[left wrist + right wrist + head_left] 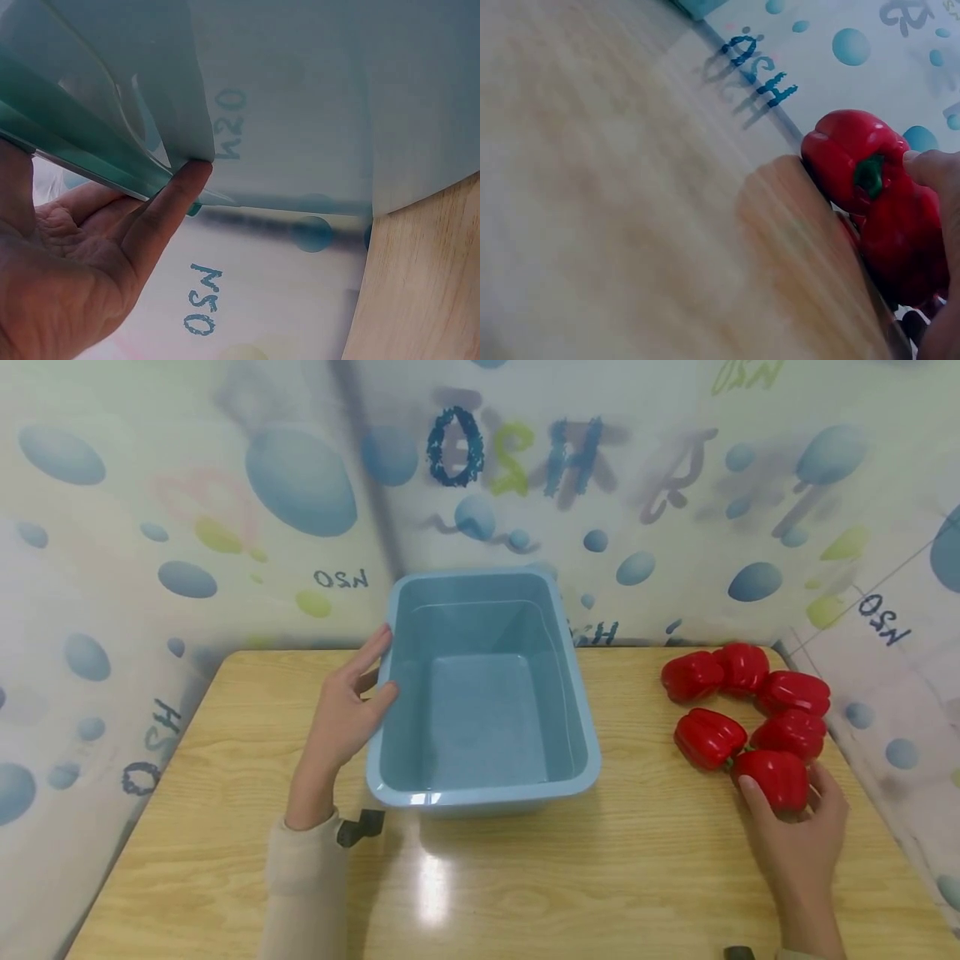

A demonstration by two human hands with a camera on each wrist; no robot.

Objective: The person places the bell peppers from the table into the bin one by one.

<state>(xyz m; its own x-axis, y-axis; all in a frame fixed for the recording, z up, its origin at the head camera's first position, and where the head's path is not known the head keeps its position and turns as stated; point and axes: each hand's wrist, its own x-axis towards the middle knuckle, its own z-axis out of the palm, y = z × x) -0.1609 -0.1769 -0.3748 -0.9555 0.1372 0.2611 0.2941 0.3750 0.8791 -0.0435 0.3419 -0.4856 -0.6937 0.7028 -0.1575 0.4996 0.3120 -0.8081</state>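
A light blue plastic basin (487,718) stands mid-table with its inside bare. My left hand (348,710) holds its left rim, thumb over the edge and fingers along the outside. The left wrist view shows that hand (82,277) close up at the basin wall (292,97). Over on the right, my right hand (806,843) grips the nearest red bell pepper (776,777), with thumb and fingers on opposite sides. Several other red bell peppers curve behind it, among them one (708,737) just to its left. In the right wrist view a pepper (847,150) shows its green stem.
The wooden table (210,810) meets a wall covering (420,527) with bubble and letter prints at the back and sides. More peppers, such as one (793,692) by the right edge, lie close to the wall. Bare wood lies between basin and peppers.
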